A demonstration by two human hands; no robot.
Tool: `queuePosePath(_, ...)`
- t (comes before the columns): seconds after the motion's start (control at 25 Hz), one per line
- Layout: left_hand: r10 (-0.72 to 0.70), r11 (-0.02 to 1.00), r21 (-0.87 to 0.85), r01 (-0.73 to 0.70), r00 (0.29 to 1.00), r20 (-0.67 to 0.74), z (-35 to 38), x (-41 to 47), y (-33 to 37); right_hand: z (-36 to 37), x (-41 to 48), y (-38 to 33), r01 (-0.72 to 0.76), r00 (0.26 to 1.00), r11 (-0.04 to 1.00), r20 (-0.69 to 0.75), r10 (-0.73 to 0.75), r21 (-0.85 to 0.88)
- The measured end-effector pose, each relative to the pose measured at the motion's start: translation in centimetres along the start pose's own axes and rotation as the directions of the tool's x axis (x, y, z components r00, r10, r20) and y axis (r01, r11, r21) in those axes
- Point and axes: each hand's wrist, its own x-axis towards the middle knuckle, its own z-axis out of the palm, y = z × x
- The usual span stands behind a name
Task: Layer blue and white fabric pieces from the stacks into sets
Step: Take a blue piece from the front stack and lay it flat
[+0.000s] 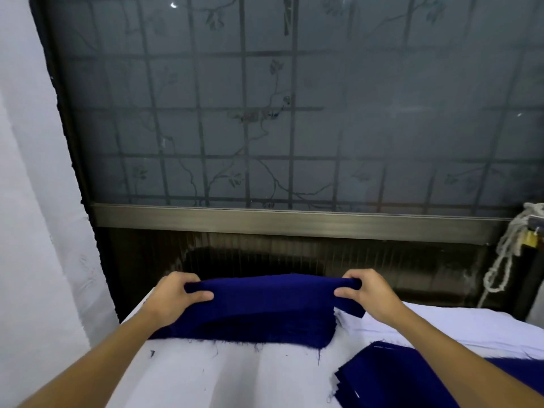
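A dark blue fabric piece [265, 295] is lifted at its far edge above a thick stack of blue pieces [259, 331] on the white-covered table [235, 378]. My left hand [173, 298] pinches the piece's far left corner, thumb on top. My right hand [365, 293] pinches the far right corner. White fabric pieces [426, 322] lie flat to the right of the blue stack. A layered set with blue on top [391, 378] sits at the near right, partly hidden by my right forearm.
A frosted window with a metal grille [294, 113] and its sill stand right behind the table. A white curtain [35, 201] hangs on the left. A knotted white rope and a padlock [527, 240] hang at the right.
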Motion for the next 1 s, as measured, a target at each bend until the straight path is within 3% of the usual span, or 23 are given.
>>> queuePosePath(0.16, -0.078, 0.986, -0.154, 0.066, 0.994, -0.079, -1.1, -2.4, 1.0, -2.8, -3.5, 0.2, -0.047, 0.995, 0.978, -0.075, 0.064, 0.202)
queuePosePath(0.36, -0.134, 0.914, -0.403, 0.046, 0.972, -0.193, 0.5, -6.9, 4.9, -4.4, -8.9, 0.8, -0.098, 0.978, 0.885, -0.118, 0.17, 0.456)
queuePosePath(0.56, -0.198, 0.871, -0.486, 0.075, 0.958, -0.207, 3.3, -10.5, 7.0, -5.5, -14.5, 2.0, -0.113, 0.975, 0.889, -0.123, 0.185, 0.444)
queuePosePath(0.8, -0.207, 0.877, -0.468, 0.108, 0.964, -0.166, 8.1, -15.8, 5.8, -5.2, -21.7, 6.5, -0.084, 0.979, 0.95, -0.153, 0.135, 0.302)
queuePosePath(1.0, -0.156, 0.938, -0.326, 0.117, 0.983, -0.095, 11.2, -19.6, 4.4, -2.6, -27.0, 9.3, -0.108, 0.986, 0.933, -0.084, 0.145, 0.344)
